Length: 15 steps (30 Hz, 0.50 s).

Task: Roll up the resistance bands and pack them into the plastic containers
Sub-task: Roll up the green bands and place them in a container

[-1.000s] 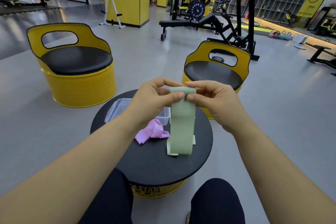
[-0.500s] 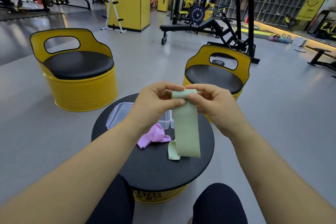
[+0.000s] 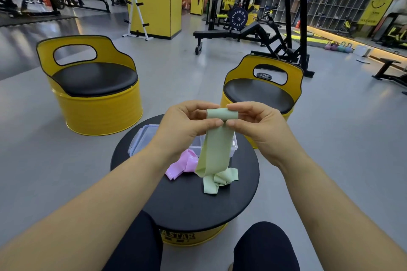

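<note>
Both hands, the left hand (image 3: 185,125) and right hand (image 3: 255,125), pinch the rolled top of the pale green flat rubber resistance band (image 3: 214,147) above the round black table (image 3: 189,200). Its limp tail puddles there; it looks light, soft, stretchy, best held at the roll's edges.

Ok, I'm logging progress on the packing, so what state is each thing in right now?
Green band: top end rolled, rest hanging down to the table, tail crumpled there.
Pink band: unrolled, crumpled on the table.
Plastic box: on the table, partly hidden; contents unclear.
Left hand: pinches the rolled end.
Right hand: pinches the rolled end.
</note>
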Each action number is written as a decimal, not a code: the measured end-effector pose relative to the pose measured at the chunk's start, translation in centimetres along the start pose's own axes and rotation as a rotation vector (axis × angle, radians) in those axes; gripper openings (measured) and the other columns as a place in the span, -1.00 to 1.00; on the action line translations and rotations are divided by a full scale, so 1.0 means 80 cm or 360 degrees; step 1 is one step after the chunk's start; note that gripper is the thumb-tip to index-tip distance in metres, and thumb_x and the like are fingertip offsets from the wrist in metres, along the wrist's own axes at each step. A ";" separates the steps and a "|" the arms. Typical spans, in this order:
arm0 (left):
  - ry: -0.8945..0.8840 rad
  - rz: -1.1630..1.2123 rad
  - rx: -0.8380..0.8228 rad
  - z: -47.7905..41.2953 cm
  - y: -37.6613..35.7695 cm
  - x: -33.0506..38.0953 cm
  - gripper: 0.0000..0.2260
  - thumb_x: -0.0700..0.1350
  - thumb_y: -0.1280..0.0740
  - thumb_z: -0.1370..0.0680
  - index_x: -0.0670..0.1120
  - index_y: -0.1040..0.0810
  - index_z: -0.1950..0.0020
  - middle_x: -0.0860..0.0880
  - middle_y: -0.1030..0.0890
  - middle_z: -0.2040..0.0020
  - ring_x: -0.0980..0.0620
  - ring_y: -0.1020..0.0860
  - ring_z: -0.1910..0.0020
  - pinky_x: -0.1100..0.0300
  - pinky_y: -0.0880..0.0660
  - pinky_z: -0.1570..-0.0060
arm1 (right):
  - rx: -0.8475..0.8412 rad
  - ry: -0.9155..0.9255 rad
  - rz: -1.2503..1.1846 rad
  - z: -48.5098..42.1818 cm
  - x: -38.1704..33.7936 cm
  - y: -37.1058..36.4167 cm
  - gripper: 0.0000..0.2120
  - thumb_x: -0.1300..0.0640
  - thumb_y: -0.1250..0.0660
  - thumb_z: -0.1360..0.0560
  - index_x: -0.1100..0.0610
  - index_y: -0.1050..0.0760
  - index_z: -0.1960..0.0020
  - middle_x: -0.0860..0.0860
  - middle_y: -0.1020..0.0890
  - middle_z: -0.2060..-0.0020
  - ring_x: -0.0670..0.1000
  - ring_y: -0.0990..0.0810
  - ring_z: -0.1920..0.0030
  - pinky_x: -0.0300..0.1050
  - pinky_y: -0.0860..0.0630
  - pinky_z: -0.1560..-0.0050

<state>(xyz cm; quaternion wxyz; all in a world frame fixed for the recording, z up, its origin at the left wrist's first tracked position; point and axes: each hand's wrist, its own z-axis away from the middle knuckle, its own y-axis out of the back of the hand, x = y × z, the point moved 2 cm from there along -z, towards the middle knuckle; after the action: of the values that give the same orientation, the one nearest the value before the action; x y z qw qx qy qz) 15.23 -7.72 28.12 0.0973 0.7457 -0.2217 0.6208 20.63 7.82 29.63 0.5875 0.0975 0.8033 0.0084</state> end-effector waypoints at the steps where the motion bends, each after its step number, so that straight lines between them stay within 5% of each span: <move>1: -0.0014 0.0002 0.0005 0.000 0.000 0.000 -0.75 -0.39 -0.44 -0.37 -0.09 -0.62 0.07 -0.03 -0.69 0.23 0.06 -0.65 0.22 0.29 -0.56 0.18 | -0.0020 -0.0016 -0.0015 0.000 0.000 0.001 -0.74 0.33 -0.42 -0.37 0.04 -0.59 0.03 -0.07 -0.70 0.17 -0.10 -0.65 0.10 -0.16 -0.60 -0.03; 5: -0.0085 -0.0005 -0.0027 0.000 -0.003 0.000 -0.73 -0.42 -0.43 -0.36 -0.07 -0.61 0.11 0.02 -0.68 0.27 0.10 -0.64 0.22 0.30 -0.56 0.15 | -0.0030 -0.0113 -0.0028 0.002 0.003 0.000 -0.70 0.08 -0.38 -0.37 0.06 -0.54 -0.10 0.02 -0.65 0.07 -0.04 -0.65 0.05 -0.17 -0.62 0.05; 11: -0.0108 -0.0025 -0.0052 0.001 -0.002 0.000 -0.70 -0.44 -0.41 -0.37 -0.05 -0.61 0.09 0.04 -0.69 0.23 0.13 -0.64 0.18 0.29 -0.56 0.11 | 0.0026 -0.0125 -0.0060 0.005 0.006 -0.003 -0.82 0.23 -0.35 -0.46 0.18 -0.56 -0.06 -0.02 -0.70 0.18 -0.04 -0.68 0.11 -0.13 -0.64 0.10; 15: 0.0005 -0.0061 -0.0080 0.001 -0.001 -0.006 -0.68 -0.21 -0.51 -0.36 0.02 -0.56 -0.05 -0.08 -0.65 0.01 0.01 -0.64 0.07 0.10 -0.58 0.06 | 0.0019 -0.0132 -0.0199 0.004 0.006 -0.005 -0.81 0.30 -0.35 -0.45 0.13 -0.56 -0.04 -0.03 -0.71 0.20 -0.04 -0.68 0.12 -0.16 -0.63 0.11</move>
<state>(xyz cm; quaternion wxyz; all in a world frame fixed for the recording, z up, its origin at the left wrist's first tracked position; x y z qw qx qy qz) 15.28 -7.61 27.61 0.1282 0.7462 -0.2227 0.6141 20.73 7.52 29.00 0.6191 0.0508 0.7828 -0.0372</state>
